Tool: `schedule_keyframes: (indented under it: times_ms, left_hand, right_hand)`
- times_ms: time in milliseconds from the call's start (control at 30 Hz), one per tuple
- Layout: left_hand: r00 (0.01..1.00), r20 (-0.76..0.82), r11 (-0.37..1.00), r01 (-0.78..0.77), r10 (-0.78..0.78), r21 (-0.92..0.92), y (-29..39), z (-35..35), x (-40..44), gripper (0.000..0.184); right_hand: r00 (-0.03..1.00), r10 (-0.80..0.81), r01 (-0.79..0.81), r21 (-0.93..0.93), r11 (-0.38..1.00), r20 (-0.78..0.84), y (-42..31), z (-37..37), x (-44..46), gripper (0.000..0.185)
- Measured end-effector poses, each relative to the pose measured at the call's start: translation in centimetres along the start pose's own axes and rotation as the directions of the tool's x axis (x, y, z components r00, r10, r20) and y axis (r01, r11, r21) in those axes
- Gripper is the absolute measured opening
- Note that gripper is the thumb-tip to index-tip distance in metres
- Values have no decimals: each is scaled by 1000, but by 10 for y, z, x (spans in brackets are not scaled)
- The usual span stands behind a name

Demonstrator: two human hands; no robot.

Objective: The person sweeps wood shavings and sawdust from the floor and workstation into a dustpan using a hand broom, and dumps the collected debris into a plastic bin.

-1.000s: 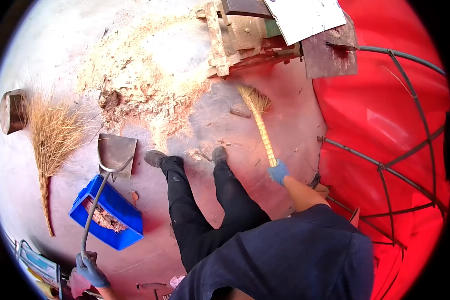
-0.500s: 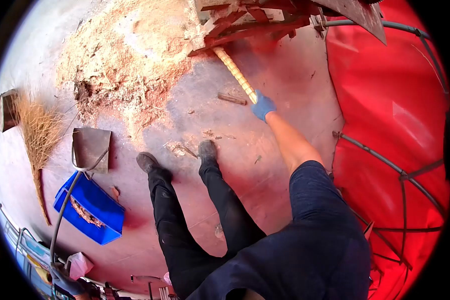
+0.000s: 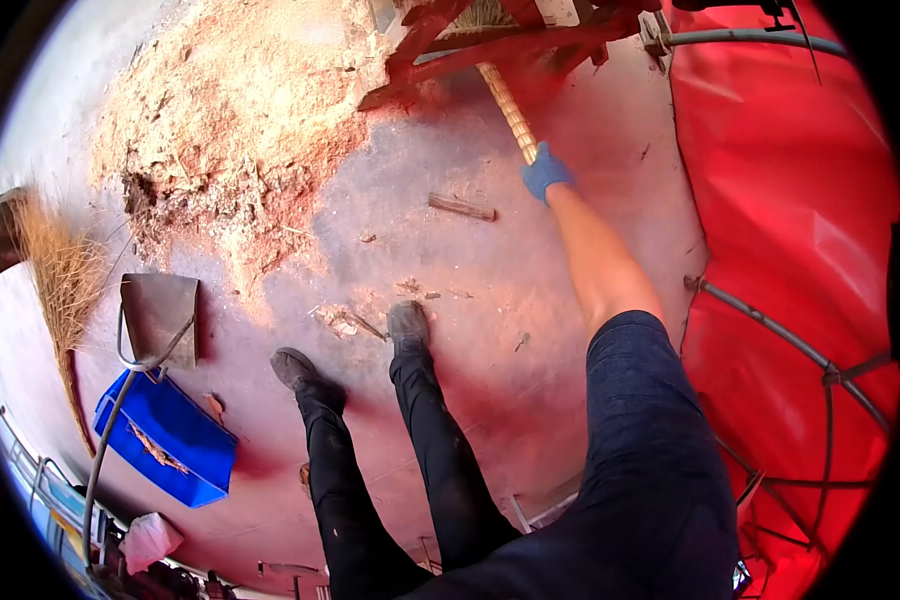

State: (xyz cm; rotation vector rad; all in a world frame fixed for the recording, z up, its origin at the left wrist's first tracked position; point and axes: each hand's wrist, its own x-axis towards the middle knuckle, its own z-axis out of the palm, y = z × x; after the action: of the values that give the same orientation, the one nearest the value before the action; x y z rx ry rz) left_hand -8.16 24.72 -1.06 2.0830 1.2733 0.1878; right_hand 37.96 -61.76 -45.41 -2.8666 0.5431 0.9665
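- Broom (image 3: 510,112) is reaching beneath the wooden frame (image 3: 530,50), its bristles showing between the beams.
- Blue-gloved right hand (image 3: 547,174) is gripping the broom's handle end, fingers closed around it.
- Left hand's grip: cannot tell.
- Sawdust (image 3: 240,120) is covering the floor (image 3: 570,300) left of the frame.
- Dustpan (image 3: 160,315) is resting just beside the blue bin (image 3: 175,430), its long handle crossing over the bin.
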Motion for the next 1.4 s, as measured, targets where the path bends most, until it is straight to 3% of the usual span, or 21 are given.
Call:
schedule_keyframes:
  times_ms: [133,200,300,433,500,533,600,667,733,833,867,933,967,1067,1133,1167,1233,1267,1300,1333,1400]
  left_hand:
    - [1000,-7,1000,5,-5,13,1,8,-2,42]
    - [1000,-14,1000,6,-5,13,3,9,-3,41]
    - [1000,-27,1000,12,-11,20,4,10,-6,41]
    - [998,-64,1000,28,-27,12,4,9,-14,40]
    - [996,-80,999,45,-44,12,7,10,-18,40]
    - [995,-85,998,54,-52,15,8,9,-19,40]
    - [995,-87,998,54,-52,15,6,2,-17,40]
    - [995,-87,999,53,-52,11,4,-1,-18,40]
    - [995,-86,999,55,-55,-3,-1,-2,-18,40]
    - [996,-75,998,55,-55,-8,-3,-1,-20,39]
    - [996,-74,998,57,-57,-5,-2,-1,-21,39]
    - [996,-68,999,52,-53,-5,0,1,-19,39]
    - [996,-67,999,53,-53,-2,1,2,-18,39]
    - [995,-82,998,55,-56,-22,1,6,-19,39]
    - [994,-93,998,62,-64,-20,5,7,-20,39]
    - [992,-107,997,67,-70,-27,5,9,-22,39]
    - [992,-107,997,67,-70,-34,8,10,-20,40]
    - [991,-114,997,71,-75,-37,10,8,-20,40]
    - [989,-123,996,80,-85,-48,11,6,-21,40]
    - [987,-133,994,83,-92,-72,10,8,-24,40]
    - [981,-152,984,99,-122,-151,8,7,-30,40]
  right_hand:
    - [996,-83,81,85,993,21,2,36,-33,49]
    - [995,-97,97,-21,995,-5,8,27,-49,53]
    - [987,-67,53,-96,994,-147,6,3,-9,54]
    - [991,-13,-1,-106,994,-130,8,31,61,61]
    - [987,119,-109,99,989,-110,20,73,68,55]
    - [984,174,-175,301,937,31,27,94,59,50]
    - [938,163,-329,632,702,307,14,94,-7,40]
    - [890,120,-426,708,563,440,42,125,-74,44]
    - [848,118,-489,678,548,516,60,130,-167,43]
    - [856,140,-453,592,666,497,75,107,-268,39]
    - [938,147,-291,481,827,315,84,102,-279,40]
    - [980,152,-180,265,947,125,87,76,-273,43]
    - [972,195,-219,216,951,127,76,50,-246,45]
    - [986,106,-97,75,992,-128,77,23,-127,49]
    - [996,72,-73,-25,997,-58,48,-19,-65,45]
    - [992,-12,-1,-99,995,-124,65,2,-13,39]
    - [992,107,-117,204,972,61,38,9,7,29]
    - [938,151,-284,441,851,311,45,38,3,24]
    - [911,124,-347,572,743,393,38,56,-27,21]
    - [877,95,-425,668,611,471,29,73,-58,22]
    - [868,153,-451,620,642,473,54,123,-148,34]
